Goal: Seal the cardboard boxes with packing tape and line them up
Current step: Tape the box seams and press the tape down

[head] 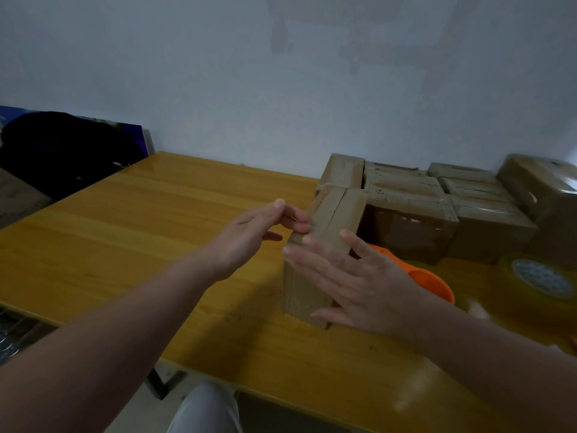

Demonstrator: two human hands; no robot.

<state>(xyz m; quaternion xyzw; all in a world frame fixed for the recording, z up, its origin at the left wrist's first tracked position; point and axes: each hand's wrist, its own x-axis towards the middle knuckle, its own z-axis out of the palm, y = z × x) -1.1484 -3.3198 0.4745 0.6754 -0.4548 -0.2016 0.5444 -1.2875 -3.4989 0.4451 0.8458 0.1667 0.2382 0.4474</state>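
A person sits at a yellow wooden table (150,232) and works with both bare hands on one small cardboard box (338,210). The box stands on the table just right of the middle of the view, at about 1 o'clock from the person.

The left hand (256,235) reaches in from 9 o'clock of the box. Its fingers are loosely straight, with the tips touching the box's upper left edge; nothing is gripped. The right hand (359,285) lies flat against the near side, fingers spread and straight, also gripping nothing.

The top flaps are folded shut with a seam between them; whether tape covers it is hard to tell. The box looks light and stiff, though its walls would likely dent under a hard squeeze. The safest hold is probably palms on two opposite sides.

An orange tape dispenser (437,284) lies at 3 o'clock of the box, partly hidden by the right hand. A roll of clear tape (541,278) sits beyond it. A cluster of more boxes (406,226), several glossy with tape, stands at 2 o'clock against a plain pale wall (249,89). A dark bag (62,151) sits at 10 o'clock, off the table's far left corner. The table top is smooth and shiny.
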